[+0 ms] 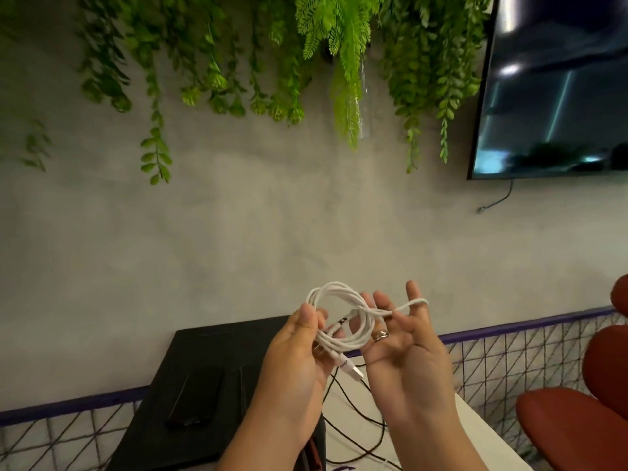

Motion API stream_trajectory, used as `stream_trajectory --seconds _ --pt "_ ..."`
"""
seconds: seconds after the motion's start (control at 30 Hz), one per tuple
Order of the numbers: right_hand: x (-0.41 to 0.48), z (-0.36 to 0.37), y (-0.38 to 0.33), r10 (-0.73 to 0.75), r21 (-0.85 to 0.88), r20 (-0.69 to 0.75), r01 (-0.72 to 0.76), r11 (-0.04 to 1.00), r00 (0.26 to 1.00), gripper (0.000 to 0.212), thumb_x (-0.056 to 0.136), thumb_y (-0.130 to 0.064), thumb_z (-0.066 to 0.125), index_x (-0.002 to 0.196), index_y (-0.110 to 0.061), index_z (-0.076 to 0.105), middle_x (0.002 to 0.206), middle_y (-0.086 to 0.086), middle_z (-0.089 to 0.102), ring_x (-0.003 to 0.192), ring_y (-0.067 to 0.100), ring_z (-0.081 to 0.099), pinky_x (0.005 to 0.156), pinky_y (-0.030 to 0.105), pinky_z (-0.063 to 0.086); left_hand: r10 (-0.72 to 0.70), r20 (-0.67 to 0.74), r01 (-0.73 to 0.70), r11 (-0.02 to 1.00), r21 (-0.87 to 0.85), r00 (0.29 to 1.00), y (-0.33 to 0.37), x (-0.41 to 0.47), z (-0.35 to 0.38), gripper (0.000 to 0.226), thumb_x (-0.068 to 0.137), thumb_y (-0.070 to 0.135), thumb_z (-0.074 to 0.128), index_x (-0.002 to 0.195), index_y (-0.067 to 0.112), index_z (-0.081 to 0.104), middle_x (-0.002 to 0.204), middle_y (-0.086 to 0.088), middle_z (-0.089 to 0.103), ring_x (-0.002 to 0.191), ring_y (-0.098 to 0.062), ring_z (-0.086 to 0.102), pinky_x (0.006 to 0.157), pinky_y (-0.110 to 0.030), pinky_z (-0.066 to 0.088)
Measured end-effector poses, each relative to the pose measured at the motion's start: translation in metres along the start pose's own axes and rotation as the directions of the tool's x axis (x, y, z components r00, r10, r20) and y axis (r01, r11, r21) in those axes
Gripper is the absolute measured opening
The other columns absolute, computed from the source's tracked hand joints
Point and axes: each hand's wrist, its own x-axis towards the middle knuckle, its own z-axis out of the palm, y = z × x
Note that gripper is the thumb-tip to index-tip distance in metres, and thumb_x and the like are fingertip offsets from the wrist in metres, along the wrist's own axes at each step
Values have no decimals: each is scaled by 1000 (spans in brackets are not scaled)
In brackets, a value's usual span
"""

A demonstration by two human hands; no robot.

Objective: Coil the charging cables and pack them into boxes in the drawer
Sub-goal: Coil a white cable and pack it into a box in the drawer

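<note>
white cable (350, 339): smooth coil | left hand (299, 355) pinches | right hand (406, 351) splayed

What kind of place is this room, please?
Probably an office lounge or meeting room: a large wall-mounted screen, hanging greenery on a grey wall, and red-brown chairs beside a white table.

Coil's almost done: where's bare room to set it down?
Black top: bare along its far edge, behind the dark flat object. White table: bare strip beside the red chair; black cables crowd its left side.
</note>
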Motion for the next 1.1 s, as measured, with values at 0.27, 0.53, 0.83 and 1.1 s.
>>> stream_trajectory --seconds 0.27,0.53,0.83,1.1 --pt "4 -17 2 -44 -465 17 47 884 999 37 88 12 44 81 -16 69 96 4 61 85 14 60 79 27 53 5 -92 -14 995 -97 996 11 -3 -5 30 96 26 40 80 5 53 93 -16 69 89 -25 68 76 -32 53" --pt "2 -35 8 163 -380 -53 -171 909 985 35 88 16 41 103 -6 63 69 6 57 68 15 65 59 18 55 64 -13 -64 997 53 998 13 -7 -10 31 90 38 37 72 13 45 101 -15 71 104 -31 61 81 -32 47" --pt "-8 -36 9 191 -210 -157 -221 952 969 33 86 20 37 96 0 62 68 10 56 55 15 66 52 19 55 -138 363 247 930 -273 921 14 -7 -22 25 76 33 71 68 10 67 125 -22 59 116 -29 59 95 -45 47" --pt "-22 -32 9 330 -119 -145 -347 930 933 35 77 21 42 98 4 64 70 13 60 53 16 65 48 21 55 -76 449 238 919 -315 890 12 -5 -20 19 68 25 78 72 11 66 124 -24 59 116 -35 58 86 -45 53"
